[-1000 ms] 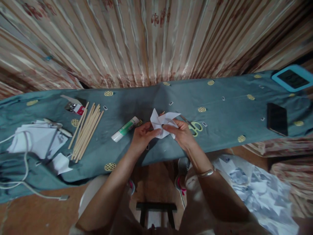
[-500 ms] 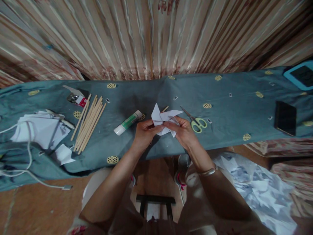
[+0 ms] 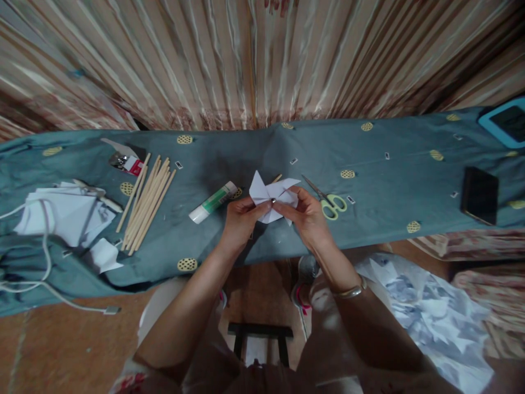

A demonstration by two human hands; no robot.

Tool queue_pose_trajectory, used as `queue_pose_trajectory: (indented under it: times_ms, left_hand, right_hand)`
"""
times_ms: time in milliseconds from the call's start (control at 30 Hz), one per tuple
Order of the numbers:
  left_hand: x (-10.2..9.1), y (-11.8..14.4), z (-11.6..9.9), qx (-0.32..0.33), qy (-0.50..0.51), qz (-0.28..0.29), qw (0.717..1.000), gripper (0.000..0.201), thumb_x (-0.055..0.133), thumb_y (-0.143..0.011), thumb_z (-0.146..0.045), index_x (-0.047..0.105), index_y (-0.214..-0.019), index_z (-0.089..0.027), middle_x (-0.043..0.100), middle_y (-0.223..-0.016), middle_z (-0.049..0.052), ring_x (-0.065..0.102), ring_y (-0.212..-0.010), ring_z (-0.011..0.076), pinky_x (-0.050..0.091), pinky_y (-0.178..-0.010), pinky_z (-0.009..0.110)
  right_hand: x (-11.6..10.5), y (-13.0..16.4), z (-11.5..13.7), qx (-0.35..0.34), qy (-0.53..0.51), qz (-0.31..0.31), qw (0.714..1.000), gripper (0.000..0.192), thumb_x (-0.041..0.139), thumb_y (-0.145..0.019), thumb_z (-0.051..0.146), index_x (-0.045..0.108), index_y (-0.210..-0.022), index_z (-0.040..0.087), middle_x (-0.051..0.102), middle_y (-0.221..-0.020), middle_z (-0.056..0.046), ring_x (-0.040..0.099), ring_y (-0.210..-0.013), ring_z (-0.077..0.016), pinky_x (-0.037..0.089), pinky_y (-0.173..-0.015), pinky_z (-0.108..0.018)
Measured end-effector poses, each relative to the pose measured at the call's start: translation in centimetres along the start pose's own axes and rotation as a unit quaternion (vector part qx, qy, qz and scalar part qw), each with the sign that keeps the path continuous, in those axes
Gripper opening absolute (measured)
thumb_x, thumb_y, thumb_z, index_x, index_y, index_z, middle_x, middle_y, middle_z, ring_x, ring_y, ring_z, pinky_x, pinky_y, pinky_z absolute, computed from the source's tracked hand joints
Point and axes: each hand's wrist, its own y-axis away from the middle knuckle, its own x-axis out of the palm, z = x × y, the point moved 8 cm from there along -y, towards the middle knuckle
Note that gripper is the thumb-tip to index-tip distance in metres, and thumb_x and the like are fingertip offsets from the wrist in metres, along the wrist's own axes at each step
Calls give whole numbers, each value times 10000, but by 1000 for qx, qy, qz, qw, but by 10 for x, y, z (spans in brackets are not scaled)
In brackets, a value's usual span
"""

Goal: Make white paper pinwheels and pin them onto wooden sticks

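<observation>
A white paper pinwheel (image 3: 261,189) is held between my two hands above the near part of the table. My left hand (image 3: 243,221) pinches its left side, thumb near the centre. On the other side my right hand (image 3: 307,216) grips the paper, its thumb also close to the middle. A small shiny metal pin head (image 3: 273,201) shows at the centre between both thumbs. Behind the pinwheel the tip of a wooden stick (image 3: 278,178) pokes out; the rest of it is hidden. A glue stick (image 3: 213,202) lies left of my hands, and green-handled scissors (image 3: 330,202) lie to the right.
Several wooden sticks (image 3: 150,205), an opened small box (image 3: 127,162), stacked white paper (image 3: 61,213) and a white cable (image 3: 47,251) are on the left. A black phone (image 3: 479,196) and a blue-framed device (image 3: 506,123) lie right. A plastic bag of paper pieces (image 3: 435,317) stands below.
The pinwheel has tilted and shifted slightly left in my hands. My right thumb has moved off the centre a little, and the metal pin head now shows.
</observation>
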Motion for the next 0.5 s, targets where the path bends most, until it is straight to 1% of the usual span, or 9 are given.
queue_pose_trajectory:
  times_ms: [67, 133, 167, 233, 300, 333, 367, 433, 500]
  left_hand:
    - [-2, -1, 2, -14, 9, -14, 1000, 275, 839, -581, -348, 782, -785, -172, 750, -754, 27, 639, -696, 164, 501, -698, 293]
    - [-4, -2, 4, -21, 13, -27, 999, 259, 834, -587, -335, 781, -785, -176, 757, -794, 29, 644, -704, 163, 502, -709, 298]
    - [-5, -2, 4, -19, 14, -33, 999, 248, 831, -591, -325, 779, -784, -178, 758, -802, 29, 645, -708, 160, 501, -711, 297]
    - [-6, -3, 3, -13, 10, -38, 999, 222, 828, -599, -301, 777, -777, -178, 754, -792, 27, 645, -712, 155, 497, -708, 292]
    - [-5, -4, 3, -7, 0, -37, 999, 199, 821, -610, -277, 777, -775, -175, 751, -783, 25, 641, -711, 151, 493, -699, 284]
    - [-4, -4, 3, -4, -5, -35, 999, 190, 816, -616, -268, 779, -778, -176, 751, -786, 23, 640, -712, 149, 491, -697, 280]
    - [-3, -4, 2, 1, -10, -33, 999, 180, 809, -623, -262, 780, -779, -176, 752, -791, 20, 638, -713, 147, 489, -696, 275]
    - [0, -3, 1, 11, -19, -26, 999, 166, 798, -632, -257, 782, -776, -177, 749, -787, 11, 632, -708, 143, 484, -687, 265]
    - [4, -3, 1, 16, -24, -18, 999, 161, 792, -632, -255, 783, -772, -175, 744, -761, 3, 625, -698, 140, 479, -678, 256]
  right_hand:
    - [-6, 1, 7, -40, 39, -19, 998, 389, 847, -580, 296, 649, -912, 258, 705, -1034, 0, 649, -959, -187, 531, -854, -318]
    - [-16, 5, 22, -106, 118, -60, 985, 412, 813, -640, 304, 625, -1004, 261, 605, -1292, -39, 581, -1172, -231, 498, -961, -380]
    - [-20, 10, 33, -150, 169, -85, 970, 407, 786, -681, 307, 613, -1047, 263, 524, -1397, -49, 523, -1263, -254, 469, -1011, -424]
    - [-21, 24, 56, -247, 276, -119, 921, 372, 717, -770, 294, 594, -1120, 279, 380, -1516, -43, 391, -1395, -289, 374, -1102, -521]
    - [-12, 37, 72, -319, 361, -110, 870, 351, 649, -837, 265, 579, -1177, 316, 296, -1566, -7, 271, -1467, -300, 258, -1166, -572]
    - [-7, 42, 74, -337, 385, -96, 854, 328, 622, -858, 257, 588, -1176, 328, 285, -1571, 11, 242, -1479, -303, 228, -1178, -580]
    - [-2, 43, 74, -342, 401, -79, 846, 300, 605, -870, 254, 605, -1160, 332, 289, -1571, 23, 235, -1481, -305, 219, -1183, -580]
    - [4, 42, 67, -335, 415, -52, 844, 228, 593, -879, 255, 652, -1091, 314, 323, -1556, 21, 256, -1471, -307, 242, -1179, -572]
    - [6, 38, 60, -324, 417, -45, 848, 173, 594, -880, 258, 680, -1028, 288, 360, -1537, 5, 272, -1462, -305, 262, -1175, -562]
